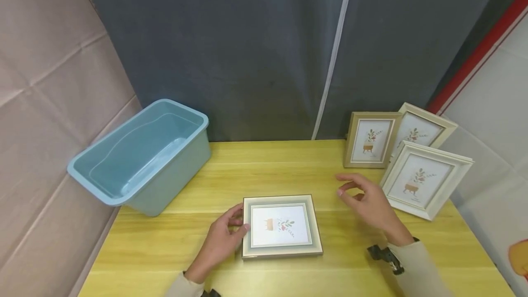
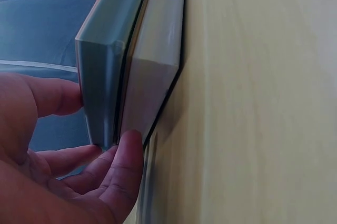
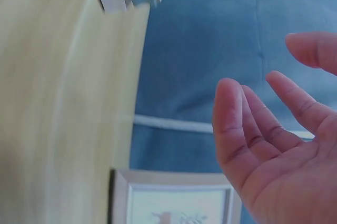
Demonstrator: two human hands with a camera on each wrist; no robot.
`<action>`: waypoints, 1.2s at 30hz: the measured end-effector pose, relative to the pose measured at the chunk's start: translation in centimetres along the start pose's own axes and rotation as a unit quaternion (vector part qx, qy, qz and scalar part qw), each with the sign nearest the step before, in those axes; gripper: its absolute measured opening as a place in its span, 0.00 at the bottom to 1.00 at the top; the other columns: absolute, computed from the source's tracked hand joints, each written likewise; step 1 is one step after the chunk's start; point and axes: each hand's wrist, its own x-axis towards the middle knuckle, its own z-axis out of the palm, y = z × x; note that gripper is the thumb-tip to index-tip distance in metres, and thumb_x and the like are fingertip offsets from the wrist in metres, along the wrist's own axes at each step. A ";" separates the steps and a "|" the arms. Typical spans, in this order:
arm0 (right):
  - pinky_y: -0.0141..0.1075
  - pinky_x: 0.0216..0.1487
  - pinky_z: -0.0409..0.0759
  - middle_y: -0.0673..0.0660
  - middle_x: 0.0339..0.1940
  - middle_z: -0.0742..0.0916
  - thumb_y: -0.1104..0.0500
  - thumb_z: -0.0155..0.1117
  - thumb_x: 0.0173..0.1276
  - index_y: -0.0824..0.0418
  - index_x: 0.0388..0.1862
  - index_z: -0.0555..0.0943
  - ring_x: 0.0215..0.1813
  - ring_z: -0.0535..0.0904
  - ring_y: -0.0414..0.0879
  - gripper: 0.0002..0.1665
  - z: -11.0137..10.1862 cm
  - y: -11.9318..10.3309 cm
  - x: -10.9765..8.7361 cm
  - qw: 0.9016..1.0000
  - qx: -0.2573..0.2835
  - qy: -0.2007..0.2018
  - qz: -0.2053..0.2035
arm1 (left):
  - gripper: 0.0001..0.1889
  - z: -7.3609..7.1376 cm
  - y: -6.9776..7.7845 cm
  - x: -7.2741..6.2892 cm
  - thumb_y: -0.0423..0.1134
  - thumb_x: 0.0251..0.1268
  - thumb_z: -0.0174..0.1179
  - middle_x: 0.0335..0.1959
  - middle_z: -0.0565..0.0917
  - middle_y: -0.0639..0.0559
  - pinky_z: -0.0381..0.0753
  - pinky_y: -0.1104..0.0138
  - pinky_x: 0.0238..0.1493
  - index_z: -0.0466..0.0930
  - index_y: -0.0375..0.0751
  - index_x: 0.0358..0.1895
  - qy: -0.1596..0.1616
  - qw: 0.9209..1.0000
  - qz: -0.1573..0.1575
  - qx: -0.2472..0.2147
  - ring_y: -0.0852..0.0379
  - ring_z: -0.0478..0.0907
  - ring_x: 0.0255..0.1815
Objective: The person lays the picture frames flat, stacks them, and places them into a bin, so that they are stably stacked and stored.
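A picture frame (image 1: pixel 280 226) with a grey-green and cream border lies flat on the table, its potted-plant print turned sideways. My left hand (image 1: pixel 222 237) holds its left edge, thumb at the top face and fingers along the side. In the left wrist view the greenish frame (image 2: pixel 100 71) sits against a cream layer (image 2: pixel 152 77), which looks like a second frame beneath it. To the right, my right hand (image 1: pixel 371 205) hovers over the table with loosely bent fingers and nothing in them, near a white picture frame (image 1: pixel 426 180).
A tan frame (image 1: pixel 350 143) and a cream frame (image 1: pixel 447 129) stand upright behind the white one at the back right. On the left sits a blue plastic bin (image 1: pixel 177 168). A dark curtain (image 1: pixel 247 58) hangs behind the wooden table (image 1: pixel 264 164).
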 end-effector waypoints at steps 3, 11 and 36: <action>0.31 0.41 0.88 0.59 0.59 0.89 0.59 0.71 0.75 0.57 0.67 0.83 0.50 0.84 0.35 0.23 -1.2 0.0 0.2 0.999 -0.027 0.021 -0.011 | 0.34 0.0 -0.1 0.0 0.41 0.71 0.69 0.67 0.82 0.48 0.88 0.68 0.52 0.70 0.46 0.78 -0.003 1.000 -0.003 -0.001 0.51 0.83 0.58; 0.18 0.42 0.80 0.31 0.51 0.85 0.61 0.72 0.73 0.53 0.65 0.84 0.49 0.80 0.22 0.23 -4.8 1.3 0.4 0.993 -0.060 0.099 -0.016 | 0.34 -0.2 -0.2 0.1 0.43 0.72 0.68 0.68 0.82 0.50 0.87 0.65 0.57 0.69 0.47 0.79 -0.011 1.000 -0.005 0.001 0.52 0.82 0.59; 0.12 0.39 0.67 0.23 0.48 0.77 0.56 0.68 0.74 0.49 0.67 0.85 0.51 0.70 0.21 0.24 -15.8 5.7 -2.0 0.905 -0.042 0.375 0.199 | 0.34 -0.1 -0.5 0.2 0.45 0.72 0.68 0.67 0.82 0.49 0.86 0.60 0.55 0.69 0.50 0.79 -0.015 1.000 -0.008 -0.003 0.53 0.82 0.58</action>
